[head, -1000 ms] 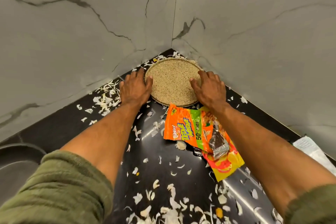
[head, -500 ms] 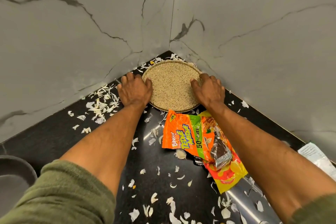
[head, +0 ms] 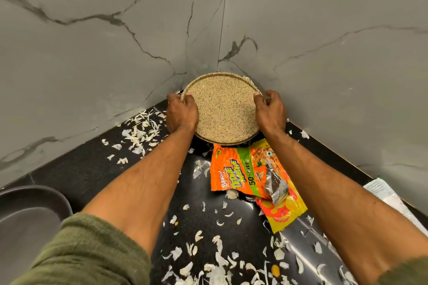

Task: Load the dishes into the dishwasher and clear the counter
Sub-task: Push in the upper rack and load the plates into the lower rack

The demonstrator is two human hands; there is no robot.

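Marble-walled back corner of black counter point(head: 76, 169): left hand point(head: 181, 113) and right hand point(head: 271, 113) gripping speckled plate point(head: 223, 109) by opposite rims. Lift level, clear of snack packet point(head: 240, 173).

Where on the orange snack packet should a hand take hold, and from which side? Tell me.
Pinch the orange snack packet at its bare left edge, coming from the left over the black counter. It lies flat, so a thumb must slide under that edge. Its right end is covered by a crumpled silver wrapper, with the yellow packet there too.
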